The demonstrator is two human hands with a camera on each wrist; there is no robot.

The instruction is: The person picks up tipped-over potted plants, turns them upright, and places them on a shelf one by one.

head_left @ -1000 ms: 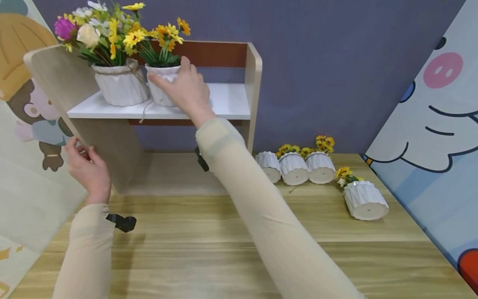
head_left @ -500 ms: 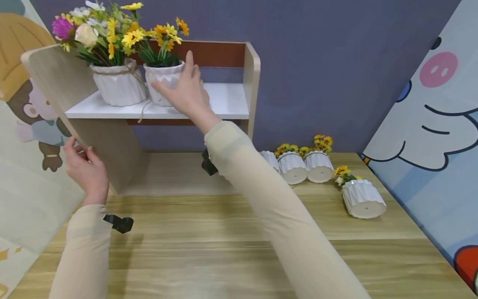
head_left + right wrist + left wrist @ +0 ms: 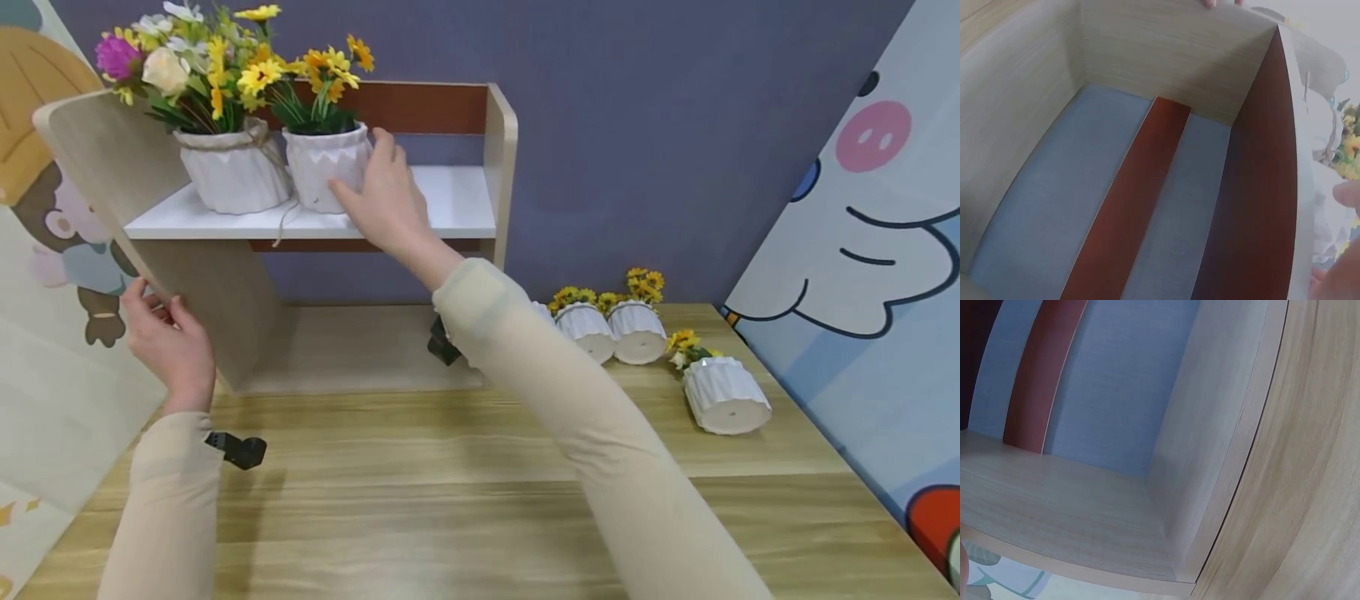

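A small wooden shelf unit stands on the desk. My left hand holds the front edge of its left side panel. On the white upper board sit two white flower pots. The right-hand pot bears yellow and orange flowers. At its right side is my right hand, fingers extended and thumb in front of the pot; whether they touch it I cannot tell. Left of it stands the other pot, tied with twine and full of mixed flowers. The right wrist view catches part of the right hand.
Several white pots with yellow flowers lie on their sides at the right of the wooden desk. One of them lies apart, nearer the right edge. Cartoon-printed walls flank the desk. The lower compartment shows in the left wrist view.
My right hand has loosened from around the front of the right-hand pot and slid to its right side. That pot stays on the board. The left hand keeps its place on the panel.
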